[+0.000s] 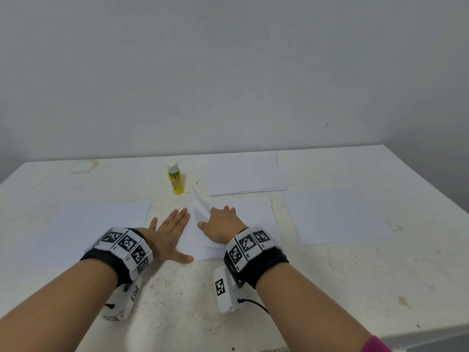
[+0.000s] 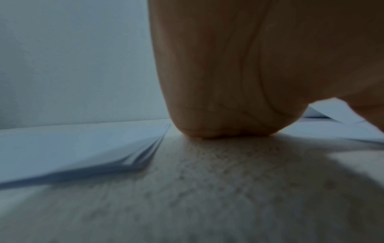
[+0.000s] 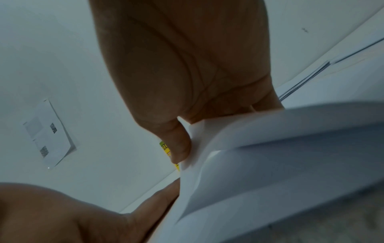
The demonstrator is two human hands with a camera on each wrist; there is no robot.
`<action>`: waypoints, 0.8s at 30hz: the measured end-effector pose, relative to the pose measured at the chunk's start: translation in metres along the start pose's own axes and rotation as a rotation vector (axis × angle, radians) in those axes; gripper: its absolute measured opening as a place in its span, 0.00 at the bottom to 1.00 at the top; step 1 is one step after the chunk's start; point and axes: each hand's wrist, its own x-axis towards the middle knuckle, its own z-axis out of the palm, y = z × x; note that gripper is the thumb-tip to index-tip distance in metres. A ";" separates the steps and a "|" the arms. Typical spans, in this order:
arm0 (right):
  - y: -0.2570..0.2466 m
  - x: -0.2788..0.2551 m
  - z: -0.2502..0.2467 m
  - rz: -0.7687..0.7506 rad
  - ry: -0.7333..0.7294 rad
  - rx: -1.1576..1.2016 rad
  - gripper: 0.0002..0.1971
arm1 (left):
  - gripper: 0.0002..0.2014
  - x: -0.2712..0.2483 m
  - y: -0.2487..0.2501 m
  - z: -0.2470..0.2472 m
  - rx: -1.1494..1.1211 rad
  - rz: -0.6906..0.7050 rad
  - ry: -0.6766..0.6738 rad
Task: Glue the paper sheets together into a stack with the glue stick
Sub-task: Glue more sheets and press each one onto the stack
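A yellow glue stick (image 1: 175,180) stands upright at the back of the white table, its cap off. In the middle lie white paper sheets (image 1: 248,214). My right hand (image 1: 215,219) pinches the top sheet's left corner (image 1: 201,207) between thumb and fingers and lifts it; the right wrist view shows the thumb (image 3: 178,144) on the curled sheet (image 3: 270,139). My left hand (image 1: 175,224) lies flat with straight fingers at the left edge of these sheets. In the left wrist view its palm (image 2: 218,98) rests on the table.
A stack of paper (image 1: 245,174) lies at the back, right of the glue stick. More paper lies to the left (image 1: 101,224), seen as several sheets (image 2: 83,148) in the left wrist view. A single sheet (image 1: 337,214) lies to the right. A wall stands behind the table.
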 end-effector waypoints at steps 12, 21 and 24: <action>-0.008 -0.009 0.002 0.057 0.059 0.044 0.32 | 0.83 0.000 0.000 0.001 -0.011 0.010 0.002; -0.002 -0.008 0.001 -0.026 0.123 0.136 0.35 | 0.84 0.001 -0.001 0.001 0.044 -0.002 0.031; -0.001 -0.005 -0.002 -0.050 0.062 0.105 0.31 | 0.84 0.001 -0.001 0.001 0.063 -0.004 0.031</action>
